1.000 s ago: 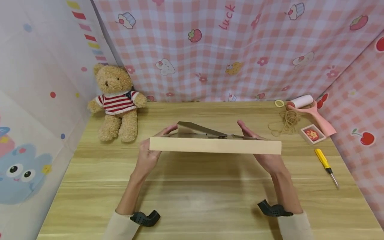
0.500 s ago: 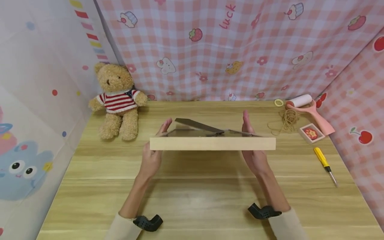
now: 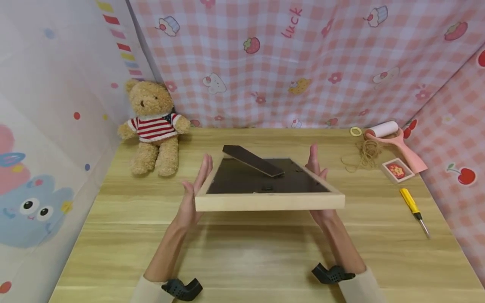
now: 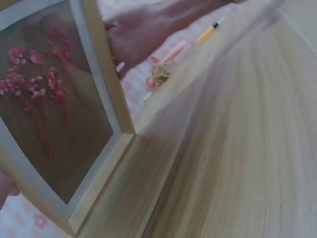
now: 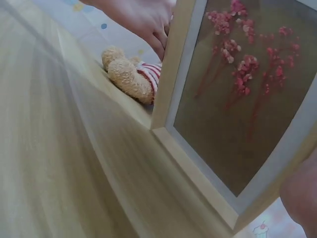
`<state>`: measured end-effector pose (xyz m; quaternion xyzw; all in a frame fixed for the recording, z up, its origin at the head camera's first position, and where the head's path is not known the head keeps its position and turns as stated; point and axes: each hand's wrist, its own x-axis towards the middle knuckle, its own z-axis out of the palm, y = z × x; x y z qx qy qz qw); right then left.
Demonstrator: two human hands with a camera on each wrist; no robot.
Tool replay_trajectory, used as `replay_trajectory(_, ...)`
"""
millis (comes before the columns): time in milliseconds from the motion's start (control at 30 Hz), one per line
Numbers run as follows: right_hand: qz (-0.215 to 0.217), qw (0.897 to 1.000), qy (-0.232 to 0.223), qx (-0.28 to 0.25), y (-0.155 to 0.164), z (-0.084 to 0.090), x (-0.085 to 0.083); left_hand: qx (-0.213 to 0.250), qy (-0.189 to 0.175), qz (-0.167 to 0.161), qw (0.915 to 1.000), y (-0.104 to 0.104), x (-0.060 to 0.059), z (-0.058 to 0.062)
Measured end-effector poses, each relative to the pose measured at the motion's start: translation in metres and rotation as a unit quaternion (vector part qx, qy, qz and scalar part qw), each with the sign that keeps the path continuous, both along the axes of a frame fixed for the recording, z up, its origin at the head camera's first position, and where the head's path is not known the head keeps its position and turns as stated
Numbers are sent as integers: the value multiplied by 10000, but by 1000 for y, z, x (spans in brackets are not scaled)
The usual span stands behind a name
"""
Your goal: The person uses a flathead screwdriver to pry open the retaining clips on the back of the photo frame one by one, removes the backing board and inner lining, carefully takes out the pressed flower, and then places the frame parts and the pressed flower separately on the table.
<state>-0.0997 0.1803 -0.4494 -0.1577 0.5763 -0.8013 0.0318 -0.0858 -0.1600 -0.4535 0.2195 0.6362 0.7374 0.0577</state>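
Between my two hands is a picture frame (image 3: 269,202) of pale wood, tilted, its dark back and raised easel stand (image 3: 254,160) facing up in the head view. Both wrist views show its front: pink dried flowers (image 4: 37,89) on brown behind a white border. Along the left side lies my left hand (image 3: 191,200), its fingers straight and its thumb apart from the wood. My right hand (image 3: 313,162) presses the right side with extended fingers; the frame covers part of it. The lower edge overlaps the wooden table (image 3: 242,256) in the wrist views.
A teddy bear (image 3: 155,126) sits at the back left. Toward the back right are a yellow ring (image 3: 355,131), a white roll (image 3: 385,128), a pink Y-shaped tool (image 3: 409,155), twine (image 3: 366,153) and a small box (image 3: 397,170). A yellow-handled screwdriver (image 3: 411,204) lies near the right edge.
The frame has tipped from nearly edge-on, so more of its back shows, and its near edge is lower in view. Both hands have shifted along its sides, their fingers now straighter.
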Motion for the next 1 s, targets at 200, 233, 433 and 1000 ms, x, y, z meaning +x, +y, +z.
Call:
replay_trajectory(200,438,9982,-128,385,22,-59,-18,-440,-530,383,9969,-1,4,4)
replay_trajectory(233,418,9978,-103,510,30,-79,-24,-421,-600,371,9966,-1,3,2)
replay_trajectory(433,-45,9868,-267,1596,44,-124,-38,-197,-872,456,9950,8,1,-16)
replay_trajectory(1000,-347,9858,-180,1635,-3,-67,-6,-118,-901,592,9941,14,0,-72)
